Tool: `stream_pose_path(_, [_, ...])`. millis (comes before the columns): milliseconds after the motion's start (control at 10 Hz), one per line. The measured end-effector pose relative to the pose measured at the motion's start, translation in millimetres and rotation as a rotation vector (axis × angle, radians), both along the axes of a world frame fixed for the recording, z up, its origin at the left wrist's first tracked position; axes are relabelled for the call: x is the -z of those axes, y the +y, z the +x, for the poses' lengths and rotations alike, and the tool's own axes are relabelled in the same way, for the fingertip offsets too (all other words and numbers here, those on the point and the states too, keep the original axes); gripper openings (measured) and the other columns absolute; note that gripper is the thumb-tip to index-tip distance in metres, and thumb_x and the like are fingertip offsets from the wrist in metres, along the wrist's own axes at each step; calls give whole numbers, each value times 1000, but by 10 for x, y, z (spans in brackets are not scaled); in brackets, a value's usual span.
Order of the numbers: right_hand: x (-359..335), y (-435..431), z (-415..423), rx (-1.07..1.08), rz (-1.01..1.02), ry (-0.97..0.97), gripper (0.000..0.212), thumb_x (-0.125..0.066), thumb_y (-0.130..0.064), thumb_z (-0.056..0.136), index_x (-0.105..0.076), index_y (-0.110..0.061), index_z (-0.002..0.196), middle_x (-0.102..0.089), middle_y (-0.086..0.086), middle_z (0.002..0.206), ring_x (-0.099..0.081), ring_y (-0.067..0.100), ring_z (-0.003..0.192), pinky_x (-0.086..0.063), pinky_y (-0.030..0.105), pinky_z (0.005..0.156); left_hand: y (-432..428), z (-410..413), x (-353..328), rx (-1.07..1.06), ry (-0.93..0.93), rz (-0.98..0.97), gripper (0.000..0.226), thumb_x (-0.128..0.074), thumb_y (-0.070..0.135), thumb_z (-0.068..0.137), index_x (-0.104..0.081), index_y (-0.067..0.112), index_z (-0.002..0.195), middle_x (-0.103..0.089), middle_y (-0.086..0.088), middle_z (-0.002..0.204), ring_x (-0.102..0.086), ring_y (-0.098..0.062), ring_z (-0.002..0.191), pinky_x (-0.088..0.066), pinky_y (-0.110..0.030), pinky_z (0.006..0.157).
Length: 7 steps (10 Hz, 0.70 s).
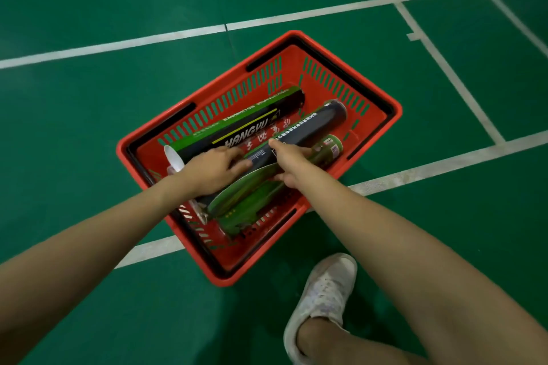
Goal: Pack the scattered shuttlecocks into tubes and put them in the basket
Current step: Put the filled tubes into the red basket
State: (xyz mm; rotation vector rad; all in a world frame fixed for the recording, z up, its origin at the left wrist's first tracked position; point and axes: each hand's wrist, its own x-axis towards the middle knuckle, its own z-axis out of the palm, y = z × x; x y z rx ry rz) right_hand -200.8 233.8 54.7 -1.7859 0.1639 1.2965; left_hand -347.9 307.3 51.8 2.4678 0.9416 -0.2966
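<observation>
A red plastic basket [394, 115] stands on the green court floor with several shuttlecock tubes lying in it. A black and green tube marked HANGYU [237, 124] lies along the far-left wall, its white end [173, 157] towards me. Beside it lies a dark tube with red lettering [320, 120]. My left hand [212, 170] grips the near part of this dark tube. A green tube [327, 148] lies on the right, blurred at its near end [246, 201]. My right hand [289, 164] holds the green tube, forefinger stretched onto the dark one. No loose shuttlecocks are in view.
White court lines [296, 13] cross the green floor around the basket. My foot in a white shoe [326, 296] stands just in front of the basket on the right. The basket's black handles [388, 109] lie folded down along its rim.
</observation>
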Motion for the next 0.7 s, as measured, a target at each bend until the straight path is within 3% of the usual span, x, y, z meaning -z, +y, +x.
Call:
stream_pose_path(100, [135,12,44,-21,3,-28,89,-54,-24,96,18,-17,149,-26,13,154,-45,35,127,-44,49,102,-12,-63,53,79,167,-87,85,-62,52,86,-14,27,152,-34,-7,149,-52,-27,121,-49,-43,96])
stream_pose_path(200, [263,-31,138,-251,-39,-126,78,-44,-11,99,11,-27,151,-26,13,154,-56,32,109,-53,41,91,-35,-54,207,177,308,-16,73,-60,32,91,-19,27,151,-37,-10,145,-55,-28,115,-51,-42,91])
stream_pose_path(300, [375,-76,165,-800,-199,-433,60,-41,-10,97,-21,-24,151,-16,12,157,-36,32,134,-41,44,104,-146,-67,451,320,477,69,60,-51,19,95,-28,23,150,-29,-8,152,-49,-31,123,-48,-40,97])
stream_pose_path(400, [463,-79,107,-1125,-280,-633,57,-41,-17,98,-21,-20,151,-8,9,159,-9,34,145,-24,47,115,-175,14,527,305,469,78,54,-46,18,98,-30,18,150,-27,-8,155,-44,-31,130,-41,-38,105])
stream_pose_path(500, [490,-108,60,-1252,-326,-711,55,-41,-23,98,-24,-17,149,-17,11,156,-13,34,143,-25,47,113,-207,87,521,257,440,34,51,-44,18,98,-35,15,148,-34,-9,152,-47,-31,128,-42,-41,104])
stream_pose_path(700, [257,-215,70,-1247,-244,-838,42,-47,-21,95,-44,-9,136,-42,15,140,-37,33,130,-37,44,104,-279,165,451,194,464,-59,42,-46,24,98,-47,11,138,-49,-11,139,-55,-29,118,-46,-41,99])
